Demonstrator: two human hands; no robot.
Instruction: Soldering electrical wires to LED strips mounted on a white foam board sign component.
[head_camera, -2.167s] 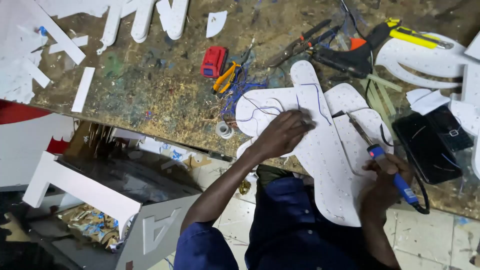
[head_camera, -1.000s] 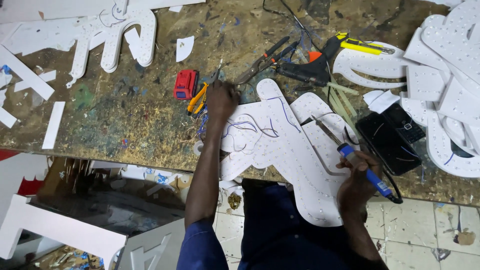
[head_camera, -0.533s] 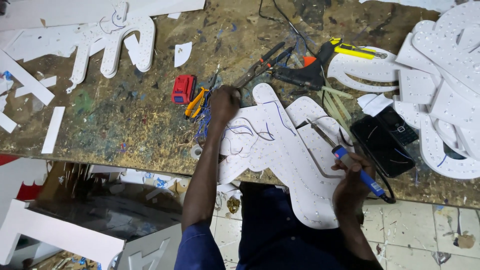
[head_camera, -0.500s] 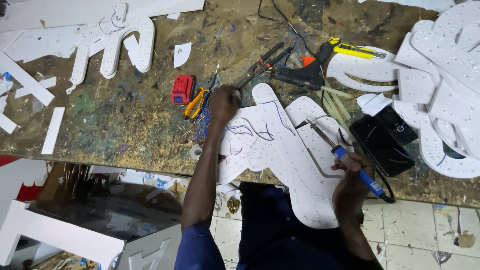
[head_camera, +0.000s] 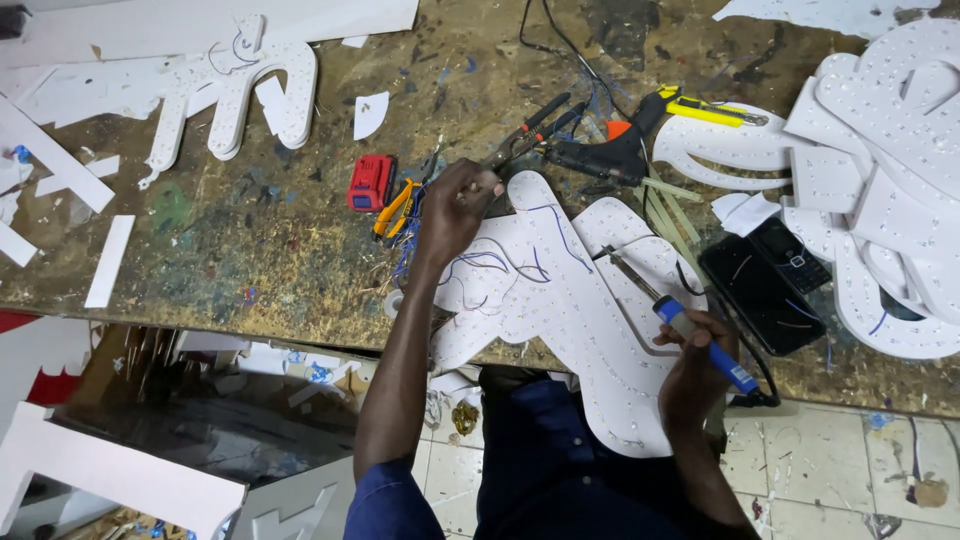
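My left hand (head_camera: 458, 203) is closed around pliers (head_camera: 520, 135) at the top edge of the white letter (head_camera: 580, 310), which lies flat on the bench (head_camera: 250, 270) between my hands. My right hand (head_camera: 698, 365) grips a blue-handled soldering iron (head_camera: 680, 320), its tip resting over the letter. A red box (head_camera: 371, 183) sits just left of my left hand.

White cutout panel (head_camera: 590, 330) laced with blue wires, blue-handled soldering iron (head_camera: 690, 330), small red box (head_camera: 371, 183), black glue gun (head_camera: 610, 150)

Seen from above, the person's left hand (head_camera: 455, 205) stretches forward on a straight arm, fingers curled closed, while the right hand (head_camera: 695, 365) stays drawn back, fist clenched, well right of it.
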